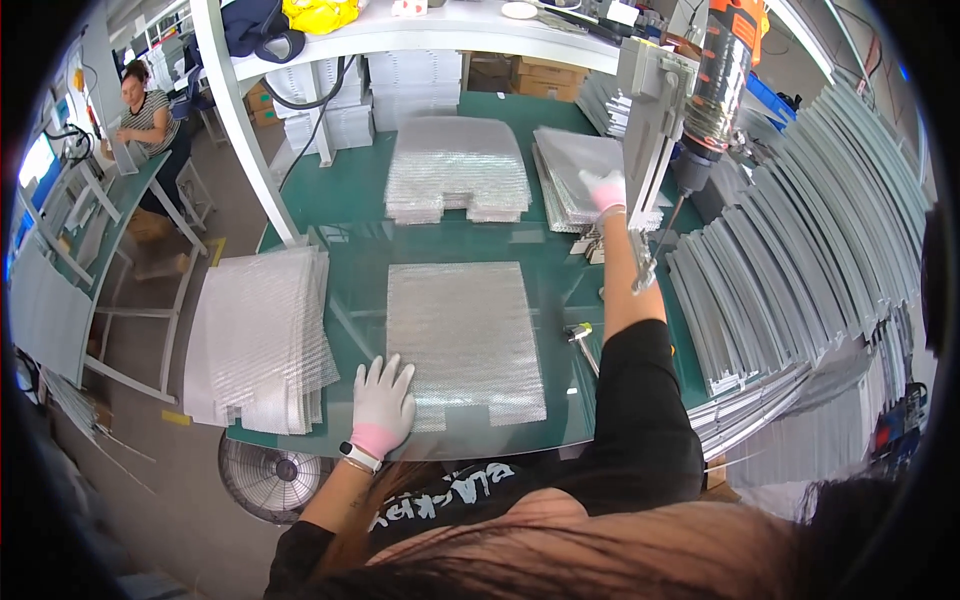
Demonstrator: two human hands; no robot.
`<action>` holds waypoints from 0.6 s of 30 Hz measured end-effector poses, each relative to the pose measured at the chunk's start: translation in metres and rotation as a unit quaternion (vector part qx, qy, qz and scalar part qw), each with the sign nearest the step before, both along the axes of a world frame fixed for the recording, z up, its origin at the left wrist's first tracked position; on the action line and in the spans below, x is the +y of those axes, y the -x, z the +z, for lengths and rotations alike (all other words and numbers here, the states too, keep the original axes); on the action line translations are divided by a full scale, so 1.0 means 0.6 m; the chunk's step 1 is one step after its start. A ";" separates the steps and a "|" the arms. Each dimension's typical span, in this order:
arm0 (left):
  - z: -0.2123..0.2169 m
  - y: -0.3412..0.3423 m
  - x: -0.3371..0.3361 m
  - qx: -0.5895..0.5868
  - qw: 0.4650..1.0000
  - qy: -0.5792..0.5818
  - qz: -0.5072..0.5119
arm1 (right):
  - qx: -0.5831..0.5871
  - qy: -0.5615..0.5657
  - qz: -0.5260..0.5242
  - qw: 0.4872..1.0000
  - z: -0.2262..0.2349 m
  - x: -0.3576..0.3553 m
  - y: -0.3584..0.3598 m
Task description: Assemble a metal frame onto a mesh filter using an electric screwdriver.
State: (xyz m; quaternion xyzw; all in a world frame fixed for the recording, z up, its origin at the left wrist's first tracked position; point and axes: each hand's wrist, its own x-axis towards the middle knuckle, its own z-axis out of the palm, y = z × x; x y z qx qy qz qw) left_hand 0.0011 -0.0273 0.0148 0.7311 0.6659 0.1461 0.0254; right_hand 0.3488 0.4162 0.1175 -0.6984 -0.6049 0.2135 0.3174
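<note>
My left hand, in a white and pink glove, lies flat with fingers spread on the near left corner of a bubble-wrap sheet spread on the green table. My right hand, gloved the same way, is raised and grips a grey metal panel held upright above the table's right side. An orange and black power screwdriver hangs right beside the panel.
Stacks of bubble wrap lie at the table's far middle and on its left edge. Many grey metal panels lean in rows at the right. A floor fan stands below the table. Another person sits at a far-left bench.
</note>
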 end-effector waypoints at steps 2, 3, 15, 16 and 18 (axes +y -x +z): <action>0.001 0.000 0.004 -0.003 1.000 -0.007 -0.004 | 0.034 -0.140 -0.016 0.989 -0.027 0.013 -0.031; -0.001 0.002 -0.001 -0.003 1.000 -0.007 0.005 | -0.067 -0.129 -0.004 0.989 -0.038 -0.005 -0.023; 0.022 0.008 0.020 -0.001 1.000 0.021 0.011 | 0.270 -0.287 0.165 0.904 -0.010 -0.393 0.030; 0.046 -0.006 0.013 0.062 0.997 0.022 0.028 | 0.262 -0.271 0.196 0.905 -0.015 -0.456 0.055; 0.078 -0.041 0.010 0.009 0.998 -0.056 0.034 | 0.186 -0.312 0.209 0.908 -0.056 -0.551 0.089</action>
